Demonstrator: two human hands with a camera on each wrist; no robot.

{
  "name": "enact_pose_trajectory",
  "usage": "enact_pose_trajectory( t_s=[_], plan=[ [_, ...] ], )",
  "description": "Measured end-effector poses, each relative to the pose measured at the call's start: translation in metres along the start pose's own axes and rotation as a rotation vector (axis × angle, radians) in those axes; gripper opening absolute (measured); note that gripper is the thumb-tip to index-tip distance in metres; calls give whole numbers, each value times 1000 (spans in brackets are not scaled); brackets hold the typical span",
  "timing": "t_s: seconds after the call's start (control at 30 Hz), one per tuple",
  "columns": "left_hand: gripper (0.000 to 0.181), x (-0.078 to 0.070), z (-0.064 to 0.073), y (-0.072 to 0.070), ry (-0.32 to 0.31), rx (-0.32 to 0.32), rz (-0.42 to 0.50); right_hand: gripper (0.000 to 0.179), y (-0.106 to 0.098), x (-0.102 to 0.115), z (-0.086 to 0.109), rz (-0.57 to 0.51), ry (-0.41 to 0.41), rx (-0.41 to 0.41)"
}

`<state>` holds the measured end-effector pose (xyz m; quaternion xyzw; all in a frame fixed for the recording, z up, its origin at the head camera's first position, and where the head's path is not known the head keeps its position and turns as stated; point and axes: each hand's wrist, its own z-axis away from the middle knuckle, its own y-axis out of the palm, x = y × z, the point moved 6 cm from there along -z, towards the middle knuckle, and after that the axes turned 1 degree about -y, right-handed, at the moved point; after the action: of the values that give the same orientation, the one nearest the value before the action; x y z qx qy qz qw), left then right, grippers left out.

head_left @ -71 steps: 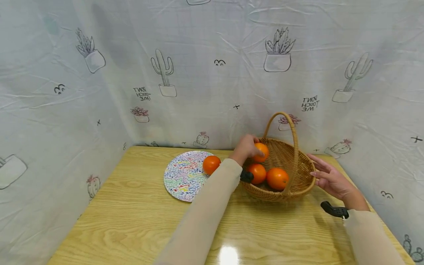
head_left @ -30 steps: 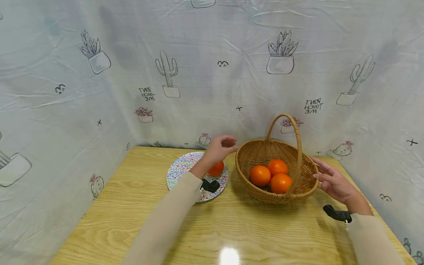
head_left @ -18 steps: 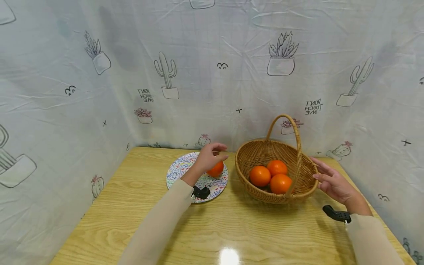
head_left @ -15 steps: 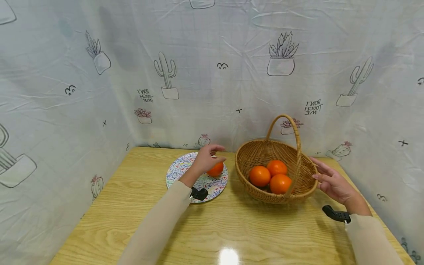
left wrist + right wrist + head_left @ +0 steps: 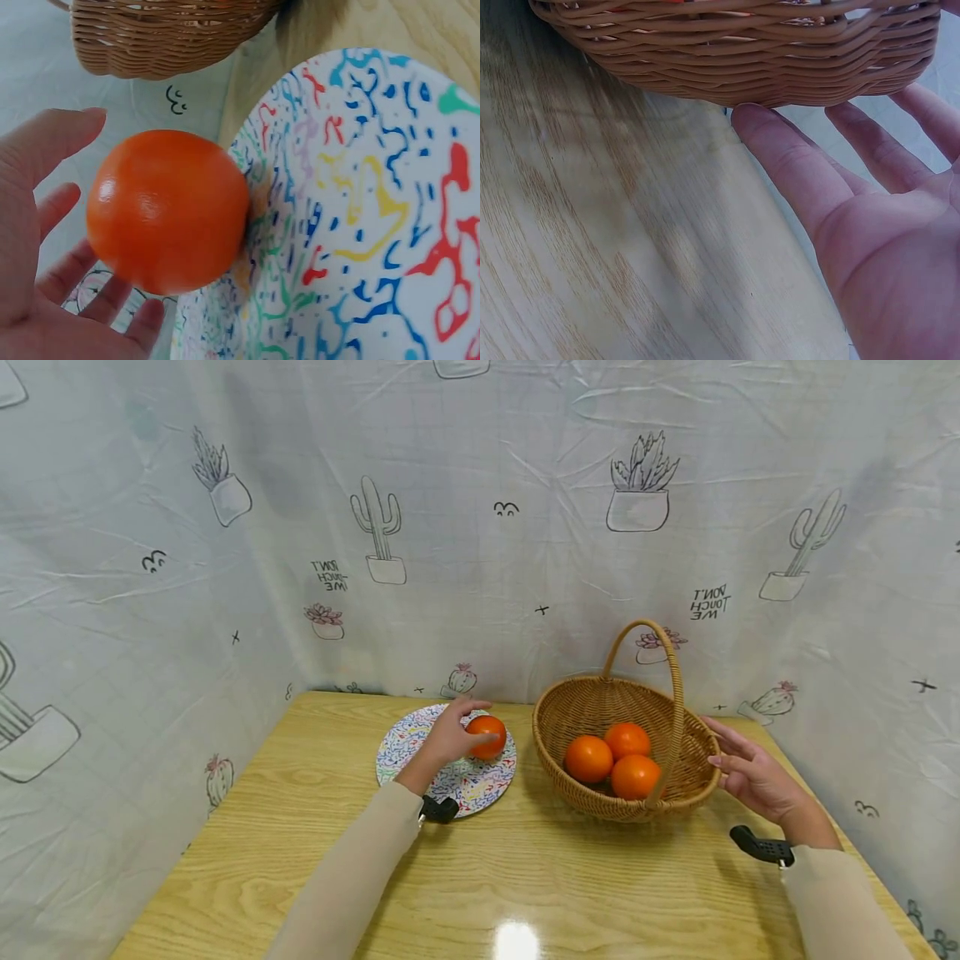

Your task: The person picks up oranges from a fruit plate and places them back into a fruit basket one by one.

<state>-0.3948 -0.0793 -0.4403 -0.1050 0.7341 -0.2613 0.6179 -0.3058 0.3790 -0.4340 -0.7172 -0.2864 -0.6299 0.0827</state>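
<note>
On the patterned round plate (image 5: 408,760) sits one orange (image 5: 489,727). My left hand (image 5: 448,737) is around its left side, thumb in front and fingers behind. The left wrist view has the same orange (image 5: 169,214) with the hand (image 5: 30,247) spread beside it; a gap shows between thumb and fruit, while contact of the other fingers cannot be made out. My right hand (image 5: 761,778) rests its fingertips on the right side of a wicker basket (image 5: 585,797). In the right wrist view those extended fingers (image 5: 791,161) touch the basket's woven wall (image 5: 765,71).
Three oranges (image 5: 628,762) lie together inside the basket, under its tall arched handle (image 5: 677,693). Plate and basket stand at the back of a wooden table (image 5: 525,868). A cloth printed with cacti (image 5: 450,527) hangs behind and on both sides.
The left hand has let go of an orange in the basket, moved left to the plate, and come down beside the orange there. My right hand stays at the basket's side.
</note>
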Motion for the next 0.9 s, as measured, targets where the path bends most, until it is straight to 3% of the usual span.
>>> enact_pose_trajectory(
  t_s=[0.53, 0.9],
  plan=[
    [56, 19, 9, 8, 11, -18, 49, 67, 3, -10, 6, 29, -50, 16],
    [50, 21, 12, 6, -6, -68, 33, 67, 5, -10, 8, 22, -61, 23]
  ],
)
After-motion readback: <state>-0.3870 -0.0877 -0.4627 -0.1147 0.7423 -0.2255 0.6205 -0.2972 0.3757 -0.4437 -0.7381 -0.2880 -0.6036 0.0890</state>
